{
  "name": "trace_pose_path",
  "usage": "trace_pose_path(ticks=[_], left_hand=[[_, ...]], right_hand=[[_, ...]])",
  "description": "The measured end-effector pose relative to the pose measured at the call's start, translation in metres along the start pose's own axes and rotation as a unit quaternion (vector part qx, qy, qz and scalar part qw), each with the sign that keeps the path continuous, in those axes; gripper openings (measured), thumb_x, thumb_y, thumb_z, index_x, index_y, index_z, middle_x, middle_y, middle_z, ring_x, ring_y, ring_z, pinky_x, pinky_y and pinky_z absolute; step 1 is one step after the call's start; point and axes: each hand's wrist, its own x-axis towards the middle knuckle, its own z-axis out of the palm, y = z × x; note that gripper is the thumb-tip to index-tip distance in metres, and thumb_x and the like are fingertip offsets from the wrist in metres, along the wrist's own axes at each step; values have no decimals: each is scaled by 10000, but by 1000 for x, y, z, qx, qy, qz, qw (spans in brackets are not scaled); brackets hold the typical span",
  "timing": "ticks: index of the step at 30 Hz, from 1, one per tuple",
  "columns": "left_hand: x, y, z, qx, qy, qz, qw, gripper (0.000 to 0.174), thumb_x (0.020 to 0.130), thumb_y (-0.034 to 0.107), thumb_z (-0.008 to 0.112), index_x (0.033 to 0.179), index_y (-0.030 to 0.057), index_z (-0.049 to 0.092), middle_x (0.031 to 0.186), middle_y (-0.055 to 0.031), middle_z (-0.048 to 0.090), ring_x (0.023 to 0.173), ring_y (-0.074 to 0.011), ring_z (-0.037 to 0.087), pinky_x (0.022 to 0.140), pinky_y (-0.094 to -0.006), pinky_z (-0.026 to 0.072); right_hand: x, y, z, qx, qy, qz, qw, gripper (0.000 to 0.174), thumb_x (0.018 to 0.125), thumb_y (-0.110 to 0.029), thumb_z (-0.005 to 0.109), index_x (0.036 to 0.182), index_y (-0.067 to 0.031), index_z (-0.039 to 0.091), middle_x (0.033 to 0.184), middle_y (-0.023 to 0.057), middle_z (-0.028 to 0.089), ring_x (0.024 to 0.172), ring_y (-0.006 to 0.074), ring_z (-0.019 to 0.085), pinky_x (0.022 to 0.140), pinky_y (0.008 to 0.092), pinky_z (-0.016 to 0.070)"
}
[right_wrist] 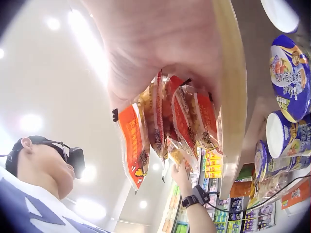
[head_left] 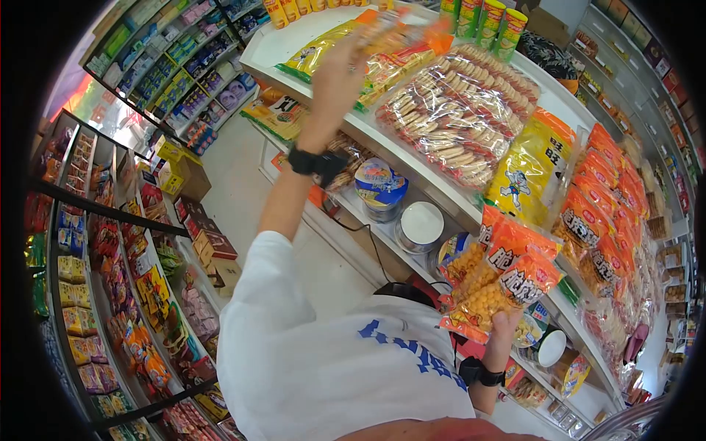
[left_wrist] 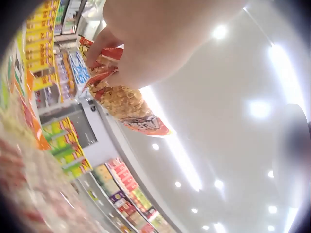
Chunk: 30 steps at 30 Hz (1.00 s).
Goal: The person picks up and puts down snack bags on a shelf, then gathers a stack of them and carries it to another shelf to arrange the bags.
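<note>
Grips one snack bag (left_wrist: 127,108) in the left hand (head_left: 338,82), with fingers bent onto the plastic, above the left end of the counter (head_left: 276,45). Clutches a bunch of orange snack bags (head_left: 496,275) in the right hand (head_left: 504,325), beside the counter's near edge, right of its middle.

Could lose an outer bag from that bunch, judging by slick plastic and so much fanned out from one grip; would likely drop toward the tubs (head_left: 379,184) below the near edge. Could also topple the tall cans (head_left: 490,23) toward the far edge by swinging the left arm too wide.

From the head view: just two bag fronts plain in the bunch, the left bag blurred. From the right wrist view: at least three bags side by side, right fingertips hidden. From the left wrist view: crunchy contents and reddish ends, mostly against ceiling (left_wrist: 209,116). Cannot tell about contact between bunch and counter.
</note>
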Motion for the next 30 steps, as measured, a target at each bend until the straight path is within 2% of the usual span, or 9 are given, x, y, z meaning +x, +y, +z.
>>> trace_pose_path(ticks=[2, 7, 10, 15, 18, 21, 23, 27, 30], left_hand=[[-17, 65, 6, -35, -20, 17, 999, 491, 903, 99, 671, 1387, 105, 590, 1127, -170, 697, 881, -290, 681, 830, -395, 537], [-61, 151, 38, -121, -56, 24, 991, 526, 851, 21, 618, 1372, 73, 568, 1256, -174, 637, 1176, -370, 588, 1015, -444, 471], [-81, 179, 62, -131, -51, 12, 990, 531, 839, -3, 616, 1365, 52, 567, 1298, -172, 602, 1225, -369, 544, 1036, -430, 454], [-122, 179, 109, -97, -218, 84, 967, 768, 819, 316, 782, 1474, 68, 467, 1472, -187, 497, 1355, -425, 442, 1139, -527, 333], [-115, 199, 93, -32, -273, 93, 957, 767, 846, 355, 775, 1473, 46, 462, 1491, -210, 475, 1393, -432, 404, 1154, -539, 313], [-107, 213, 86, -17, -172, 102, 980, 770, 854, 346, 779, 1471, 18, 455, 1473, -223, 494, 1381, -402, 444, 1127, -528, 360], [-105, 227, 72, -152, -183, 17, 971, 745, 863, 307, 768, 1464, -4, 456, 1479, -217, 494, 1366, -368, 473, 1114, -500, 381], [-112, 267, 31, -387, -345, 7, 855, 727, 866, 211, 752, 1477, -17, 431, 1476, -198, 499, 1334, -283, 514, 1103, -429, 397], [-133, 302, 14, -445, -491, 11, 749, 840, 851, 256, 810, 1512, -3, 362, 1452, -198, 514, 1306, -303, 544, 1079, -406, 426]], right_hand=[[-2, -13, 4, 7, 18, 0, 1000, 829, 818, -212, 750, 1480, -4, 297, 1378, 119, 510, 1235, 224, 525, 1069, 369, 425], [-2, -18, -14, -17, 21, -56, 998, 771, 797, -141, 780, 1419, -2, 347, 1312, 112, 551, 1161, 208, 565, 1012, 359, 468], [-4, -10, -34, 13, 7, -84, 996, 798, 773, -142, 833, 1403, 0, 364, 1275, 105, 570, 1129, 200, 582, 987, 353, 483], [-12, -20, -53, 9, -23, -36, 999, 779, 756, -195, 881, 1356, 12, 429, 1209, 92, 618, 1073, 173, 619, 924, 326, 521], [-16, -9, -72, -93, 20, -34, 995, 774, 750, -161, 886, 1356, 14, 438, 1215, 100, 633, 1085, 171, 630, 921, 324, 529], [-17, -42, -57, 20, -27, -46, 998, 789, 733, -109, 895, 1364, 12, 436, 1236, 111, 637, 1121, 169, 628, 932, 328, 531], [-16, -46, -58, 30, -24, -72, 997, 803, 723, -72, 893, 1372, 9, 429, 1251, 111, 632, 1129, 169, 627, 945, 332, 530], [-19, -40, -77, 14, -21, -89, 996, 861, 704, -40, 898, 1400, -2, 392, 1293, 116, 608, 1157, 174, 617, 980, 346, 520], [-23, -36, -78, 67, 5, -125, 990, 875, 724, -62, 889, 1405, -6, 343, 1301, 118, 589, 1162, 185, 611, 998, 356, 511]])
